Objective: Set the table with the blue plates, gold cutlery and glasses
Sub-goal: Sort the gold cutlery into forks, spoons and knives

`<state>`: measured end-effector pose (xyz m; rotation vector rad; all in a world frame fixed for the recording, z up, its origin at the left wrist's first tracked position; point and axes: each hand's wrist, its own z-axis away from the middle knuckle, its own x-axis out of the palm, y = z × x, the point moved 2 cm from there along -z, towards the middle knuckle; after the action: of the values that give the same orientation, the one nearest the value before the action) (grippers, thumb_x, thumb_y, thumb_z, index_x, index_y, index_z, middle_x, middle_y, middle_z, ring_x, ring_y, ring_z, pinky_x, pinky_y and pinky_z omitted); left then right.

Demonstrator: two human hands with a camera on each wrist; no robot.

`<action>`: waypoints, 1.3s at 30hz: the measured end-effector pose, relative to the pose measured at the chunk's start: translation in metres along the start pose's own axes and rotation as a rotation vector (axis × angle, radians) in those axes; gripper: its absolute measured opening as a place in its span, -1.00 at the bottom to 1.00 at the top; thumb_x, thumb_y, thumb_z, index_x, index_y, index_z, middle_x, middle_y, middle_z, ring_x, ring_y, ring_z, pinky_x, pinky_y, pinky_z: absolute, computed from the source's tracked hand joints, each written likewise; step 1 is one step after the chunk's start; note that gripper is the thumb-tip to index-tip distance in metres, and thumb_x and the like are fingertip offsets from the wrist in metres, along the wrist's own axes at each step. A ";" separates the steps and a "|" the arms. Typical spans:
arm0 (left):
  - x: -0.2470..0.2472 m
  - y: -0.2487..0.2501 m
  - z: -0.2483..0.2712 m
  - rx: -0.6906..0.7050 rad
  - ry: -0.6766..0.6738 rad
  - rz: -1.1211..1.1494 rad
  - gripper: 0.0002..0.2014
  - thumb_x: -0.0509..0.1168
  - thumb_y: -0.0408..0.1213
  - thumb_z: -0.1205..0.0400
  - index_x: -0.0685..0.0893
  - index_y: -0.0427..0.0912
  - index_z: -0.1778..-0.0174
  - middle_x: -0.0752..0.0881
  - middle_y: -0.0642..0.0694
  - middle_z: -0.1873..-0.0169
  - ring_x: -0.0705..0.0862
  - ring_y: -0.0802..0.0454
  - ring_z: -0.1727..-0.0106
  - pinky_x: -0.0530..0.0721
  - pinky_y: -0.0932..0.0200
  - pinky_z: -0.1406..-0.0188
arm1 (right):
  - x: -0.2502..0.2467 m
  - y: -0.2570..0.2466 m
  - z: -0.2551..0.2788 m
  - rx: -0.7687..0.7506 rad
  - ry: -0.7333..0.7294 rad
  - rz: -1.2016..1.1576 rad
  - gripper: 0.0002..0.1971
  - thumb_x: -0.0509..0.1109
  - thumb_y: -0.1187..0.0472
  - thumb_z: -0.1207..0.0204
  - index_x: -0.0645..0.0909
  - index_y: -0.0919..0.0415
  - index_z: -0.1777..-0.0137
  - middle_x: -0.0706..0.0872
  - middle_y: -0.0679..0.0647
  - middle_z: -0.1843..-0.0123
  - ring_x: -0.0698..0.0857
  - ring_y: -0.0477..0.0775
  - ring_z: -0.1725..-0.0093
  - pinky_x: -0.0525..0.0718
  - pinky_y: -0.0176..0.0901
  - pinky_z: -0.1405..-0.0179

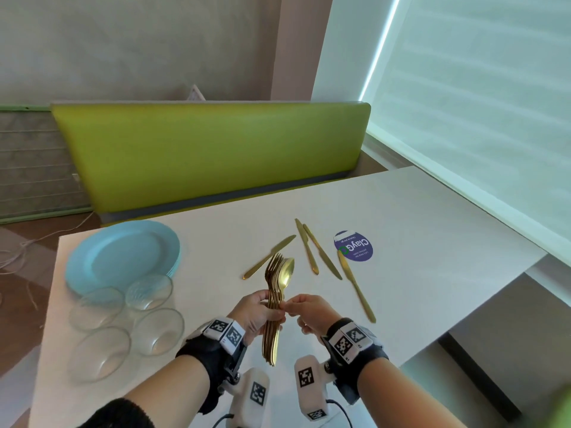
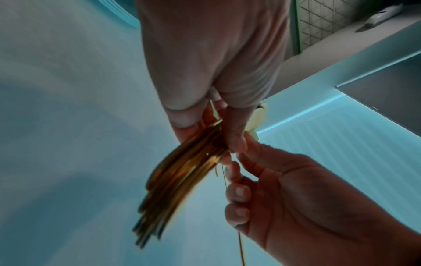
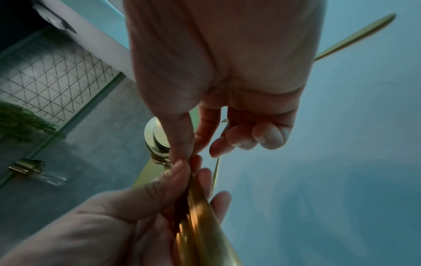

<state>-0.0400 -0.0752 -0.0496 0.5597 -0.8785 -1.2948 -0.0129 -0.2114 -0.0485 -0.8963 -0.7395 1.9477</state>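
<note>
From the head view, my left hand (image 1: 256, 310) is wrapped around a bundle (image 1: 273, 307) of gold forks and spoons, held upright above the table (image 1: 401, 211), tines and bowls pointing away from me. My right hand (image 1: 309, 313) meets the bundle from the right, thumb and forefinger pinched at the handles just beside my left fingers. Four gold knives (image 1: 321, 253) lie loose on the table beyond my hands, one touching a purple sticker (image 1: 355, 247). The stacked blue plates (image 1: 123, 254) sit at the table's left corner, with four glasses (image 1: 129, 322) clustered just in front of them.

From the left wrist, my fingers (image 2: 184, 117) curl tightly round the handles, which fan out blurred below. My right hand's thumb and forefinger close on a thin handle at the edge of the bundle; its other fingers are curled loosely.

From the right wrist, my thumb (image 3: 180, 129) and forefinger press together on one piece at the top of the bundle, beside my left hand's thumb (image 3: 177, 172). Which piece it is, I cannot tell. One knife (image 3: 357, 34) lies on the table past my palm.
</note>
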 end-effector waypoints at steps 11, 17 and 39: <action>-0.059 -0.061 0.084 0.008 0.099 -0.756 -0.71 0.49 -0.51 -0.37 0.76 -0.16 0.03 0.76 -0.09 0.18 0.70 0.03 0.11 0.71 0.23 -0.01 | 0.037 0.034 0.085 0.055 0.078 0.184 -0.79 0.38 0.03 -0.55 0.55 0.11 0.23 0.59 -0.02 0.25 0.47 -0.07 0.40 0.41 -0.29 0.46; -0.097 -0.088 0.122 -0.037 0.128 -1.311 -0.64 0.39 -0.32 -0.54 0.69 -0.18 -0.28 0.72 -0.12 -0.26 0.65 -0.01 -0.32 0.53 0.30 -0.23 | 0.047 0.040 0.105 0.082 0.116 0.341 -0.82 0.37 0.07 -0.56 0.57 0.18 0.06 0.58 -0.04 0.29 0.48 -0.08 0.43 0.43 -0.31 0.54; -0.168 -0.099 0.144 0.038 0.284 -1.486 -0.58 0.35 -0.34 -0.54 0.58 -0.29 -0.35 0.58 -0.27 -0.33 0.56 -0.17 -0.38 0.51 0.17 -0.32 | 0.094 0.025 0.113 0.005 0.040 0.671 -0.71 0.36 0.04 -0.57 0.47 0.02 0.38 0.54 -0.08 0.41 0.50 -0.15 0.45 0.42 -0.36 0.52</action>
<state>-0.2203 0.0826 -0.0855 1.5235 -0.1129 -2.3988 -0.1513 -0.1586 -0.0324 -1.2912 -0.4329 2.4930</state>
